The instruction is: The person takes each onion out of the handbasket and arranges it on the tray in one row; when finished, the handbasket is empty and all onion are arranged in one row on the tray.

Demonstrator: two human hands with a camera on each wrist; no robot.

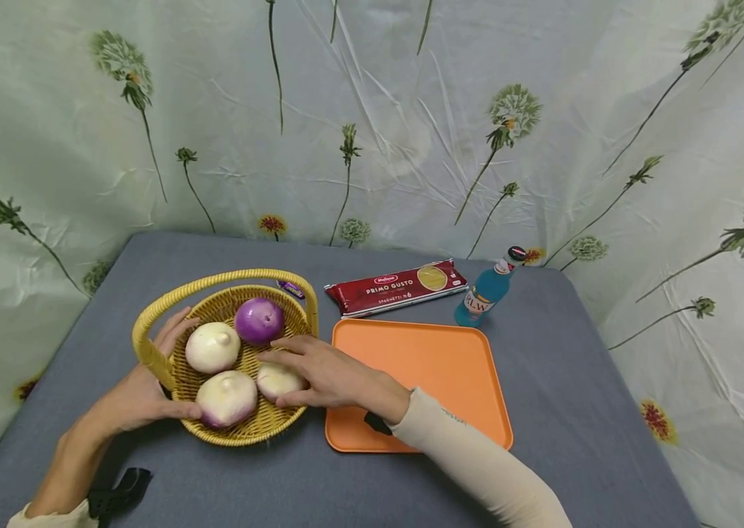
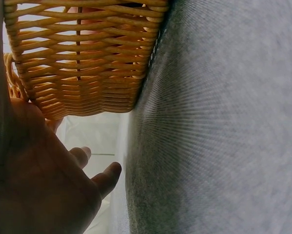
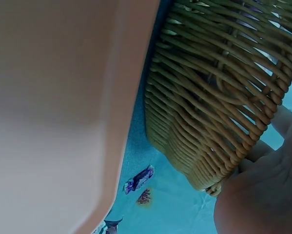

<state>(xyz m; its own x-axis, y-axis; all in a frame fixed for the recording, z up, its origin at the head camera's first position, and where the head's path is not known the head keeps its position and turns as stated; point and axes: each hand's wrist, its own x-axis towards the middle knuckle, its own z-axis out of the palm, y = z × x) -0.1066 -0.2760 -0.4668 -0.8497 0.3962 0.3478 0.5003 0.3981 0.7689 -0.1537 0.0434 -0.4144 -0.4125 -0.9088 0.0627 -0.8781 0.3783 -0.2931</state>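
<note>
A yellow wicker basket (image 1: pixel 259 433) with an arched handle stands on the left of the table, holding several turnips. Inside are a white turnip (image 1: pixel 212 347), a purple one (image 1: pixel 259 321) and a white-and-purple one (image 1: pixel 227 398) at the near side. My left hand (image 1: pixel 141 389) grips the basket's left side, thumb and a finger over the rim; two other fingertips stick out beyond the wicker in the left wrist view. Reaching over the right rim, my right hand (image 1: pixel 328 370) holds the right-hand turnip (image 1: pixel 277 380) between thumb and fingers, covering part of it.
Right beside the basket lies an orange tray (image 1: pixel 437 374). Behind it are a red spaghetti packet (image 1: pixel 398 288) and an upright blue bottle (image 1: pixel 485 293). A small purple wrapper (image 1: pixel 291 288) lies behind the basket. A floral curtain (image 1: pixel 385 147) hangs along the table's far edge.
</note>
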